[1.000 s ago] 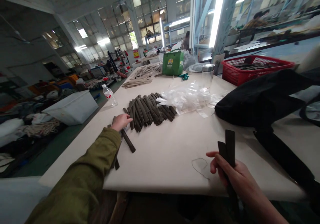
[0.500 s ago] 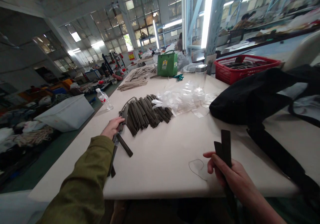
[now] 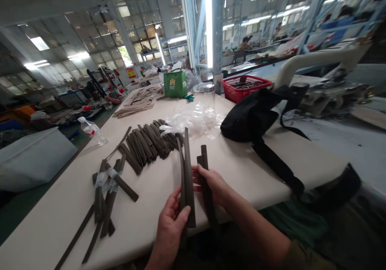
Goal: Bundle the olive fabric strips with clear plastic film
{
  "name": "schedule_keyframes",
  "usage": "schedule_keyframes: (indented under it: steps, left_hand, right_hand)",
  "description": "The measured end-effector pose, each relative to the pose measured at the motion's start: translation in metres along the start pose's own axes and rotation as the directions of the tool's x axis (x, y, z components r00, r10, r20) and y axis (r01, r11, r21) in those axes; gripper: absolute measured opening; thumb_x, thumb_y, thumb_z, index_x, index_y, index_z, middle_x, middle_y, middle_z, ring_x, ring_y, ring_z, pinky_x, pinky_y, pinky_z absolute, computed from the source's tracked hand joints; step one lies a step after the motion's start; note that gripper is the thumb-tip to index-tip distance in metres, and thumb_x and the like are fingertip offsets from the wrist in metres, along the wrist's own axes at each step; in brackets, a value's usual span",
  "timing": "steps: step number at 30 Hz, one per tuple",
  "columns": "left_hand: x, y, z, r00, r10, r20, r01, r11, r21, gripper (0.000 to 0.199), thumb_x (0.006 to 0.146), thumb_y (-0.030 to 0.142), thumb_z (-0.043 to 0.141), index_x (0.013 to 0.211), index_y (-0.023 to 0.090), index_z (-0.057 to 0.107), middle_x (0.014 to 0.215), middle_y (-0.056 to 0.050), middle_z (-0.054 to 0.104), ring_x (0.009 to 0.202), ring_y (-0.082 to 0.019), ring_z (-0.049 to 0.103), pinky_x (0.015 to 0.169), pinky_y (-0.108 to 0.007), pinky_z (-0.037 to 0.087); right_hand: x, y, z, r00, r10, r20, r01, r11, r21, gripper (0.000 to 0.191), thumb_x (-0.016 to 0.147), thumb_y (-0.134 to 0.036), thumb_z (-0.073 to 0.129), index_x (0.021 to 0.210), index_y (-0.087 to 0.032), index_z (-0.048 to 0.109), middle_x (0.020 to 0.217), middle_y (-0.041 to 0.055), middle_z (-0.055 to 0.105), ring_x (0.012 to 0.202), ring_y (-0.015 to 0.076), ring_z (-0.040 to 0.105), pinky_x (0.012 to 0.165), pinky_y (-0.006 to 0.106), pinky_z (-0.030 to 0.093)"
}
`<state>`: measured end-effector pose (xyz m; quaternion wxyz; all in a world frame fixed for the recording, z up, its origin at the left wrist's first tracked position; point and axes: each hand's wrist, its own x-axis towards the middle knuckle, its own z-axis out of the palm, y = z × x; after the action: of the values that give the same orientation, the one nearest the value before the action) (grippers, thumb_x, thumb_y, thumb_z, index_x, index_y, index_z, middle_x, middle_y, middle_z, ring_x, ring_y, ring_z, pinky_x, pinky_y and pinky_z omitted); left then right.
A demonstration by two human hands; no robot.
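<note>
My left hand (image 3: pixel 169 223) is closed round dark grey-brown fabric strips (image 3: pixel 188 173), held upright over the table's front edge with thumb in front. Close beside it, my right hand (image 3: pixel 216 184) grips another couple of dark strips (image 3: pixel 204 157), thumb across them; their lower ends hang past the edge. The right fingertips reach toward the left hand's strips; whether they touch cannot be made out. Beyond the hands lies a row of similar strips (image 3: pixel 144 143). Several strips wrapped with clear plastic (image 3: pixel 113 179) lie crossed on the left.
On the white table (image 3: pixel 144 205) are clear plastic bags (image 3: pixel 193 119), a lidded jar (image 3: pixel 208 95), a green bag (image 3: pixel 175 84), a plastic bottle (image 3: pixel 93 131) and paler strips (image 3: pixel 134 109). A black bag (image 3: pixel 250 115) with a long strap and a red basket (image 3: pixel 241 89) are at right.
My left hand has left the pile and come to the front middle, holding strips. My right hand, still gripping its strips, is now beside it. The view has turned right.
</note>
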<state>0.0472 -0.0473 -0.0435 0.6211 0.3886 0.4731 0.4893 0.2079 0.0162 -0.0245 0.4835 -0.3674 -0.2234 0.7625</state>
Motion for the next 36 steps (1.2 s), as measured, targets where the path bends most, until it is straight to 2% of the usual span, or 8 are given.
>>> schedule_keyframes:
  steps: [4, 8, 14, 21, 25, 28, 32, 36]
  left_hand:
    - [-0.005, -0.021, 0.009, 0.992, -0.008, 0.124, -0.003, 0.996, 0.09, 0.055, 0.074, 0.028, 0.074, 0.126, 0.025, 0.057, 0.122, -0.009, 0.065, 0.112, -0.024, 0.06, 0.094, -0.031, 0.048]
    - [-0.007, -0.024, 0.011, 0.966, -0.019, 0.257, -0.026, 0.985, 0.172, 0.061, 0.076, 0.031, 0.07, 0.133, 0.023, 0.051, 0.129, -0.01, 0.061, 0.118, -0.026, 0.055, 0.098, -0.034, 0.044]
    - [0.003, 0.016, 0.022, 0.797, -0.22, 0.563, -0.137, 0.842, 0.523, 0.05, 0.079, 0.038, 0.064, 0.125, 0.02, 0.059, 0.096, -0.005, 0.069, 0.079, -0.017, 0.062, 0.071, -0.027, 0.048]
    - [0.114, 0.058, 0.057, 0.827, -0.139, 0.545, -0.337, 0.653, 0.678, 0.041, 0.084, 0.043, 0.055, 0.114, 0.017, 0.066, 0.098, -0.008, 0.072, 0.08, -0.019, 0.066, 0.073, -0.029, 0.05]
    - [0.196, 0.056, 0.085, 0.882, 0.057, 0.468, -0.465, 0.268, 0.844, 0.033, 0.084, 0.033, 0.056, 0.111, 0.019, 0.068, 0.106, -0.009, 0.071, 0.091, -0.021, 0.066, 0.082, -0.029, 0.048]
    - [0.24, 0.049, 0.098, 0.902, 0.201, 0.383, -0.411, 0.127, 0.903, 0.037, 0.081, 0.026, 0.058, 0.115, 0.014, 0.065, 0.12, -0.016, 0.064, 0.111, -0.027, 0.057, 0.098, -0.036, 0.038]
    - [0.266, 0.038, 0.104, 0.91, 0.265, 0.32, -0.345, 0.054, 0.937, 0.026, 0.079, 0.03, 0.06, 0.096, 0.013, 0.071, 0.108, -0.018, 0.066, 0.111, -0.03, 0.055, 0.099, -0.038, 0.036]
    - [0.268, 0.034, 0.1, 0.916, 0.284, 0.283, -0.319, 0.089, 0.944, 0.015, 0.078, 0.025, 0.059, 0.077, 0.019, 0.073, 0.096, -0.012, 0.069, 0.101, -0.026, 0.058, 0.092, -0.035, 0.04]
  right_hand:
    - [0.006, 0.004, 0.005, 0.999, -0.042, -0.01, 0.043, 0.985, 0.166, 0.036, 0.097, -0.039, 0.044, 0.09, -0.011, 0.065, 0.103, 0.0143, 0.07, 0.083, 0.0187, 0.069, 0.069, 0.03, 0.056]
    - [-0.001, 0.005, 0.001, 0.993, -0.113, -0.042, 0.118, 0.981, 0.155, 0.023, 0.087, -0.031, 0.063, 0.1, -0.012, 0.062, 0.09, 0.0089, 0.071, 0.067, 0.0143, 0.067, 0.058, 0.024, 0.055]
    - [-0.029, -0.019, -0.022, 0.96, -0.262, -0.1, 0.257, 0.964, -0.064, 0.031, 0.08, -0.039, 0.067, 0.097, -0.012, 0.063, 0.059, -0.0039, 0.056, 0.038, 0.0042, 0.045, 0.035, 0.014, 0.034]
    - [-0.078, -0.05, -0.087, 0.886, -0.43, -0.175, 0.318, 0.837, -0.446, 0.038, 0.078, -0.047, 0.064, 0.089, -0.011, 0.063, 0.054, -0.0028, 0.054, 0.037, 0.0065, 0.043, 0.037, 0.018, 0.028]
    - [-0.087, -0.05, -0.111, 0.85, -0.471, -0.238, 0.224, 0.73, -0.645, 0.038, 0.079, -0.05, 0.058, 0.07, -0.014, 0.062, 0.047, -0.0019, 0.052, 0.038, 0.0096, 0.045, 0.04, 0.022, 0.033]
    - [-0.084, -0.043, -0.114, 0.847, -0.485, -0.219, 0.172, 0.639, -0.749, 0.04, 0.082, -0.047, 0.054, 0.055, -0.018, 0.054, 0.041, -0.0014, 0.051, 0.039, 0.0113, 0.046, 0.043, 0.023, 0.038]
    - [-0.079, -0.038, -0.11, 0.857, -0.474, -0.203, 0.159, 0.618, -0.77, 0.034, 0.082, -0.043, 0.055, 0.057, -0.02, 0.052, 0.043, -0.0027, 0.052, 0.04, 0.0128, 0.05, 0.043, 0.023, 0.039]
    - [-0.08, -0.039, -0.11, 0.872, -0.448, -0.198, 0.177, 0.666, -0.725, 0.034, 0.083, -0.043, 0.054, 0.059, -0.019, 0.052, 0.045, -0.0032, 0.052, 0.039, 0.0123, 0.05, 0.043, 0.023, 0.039]
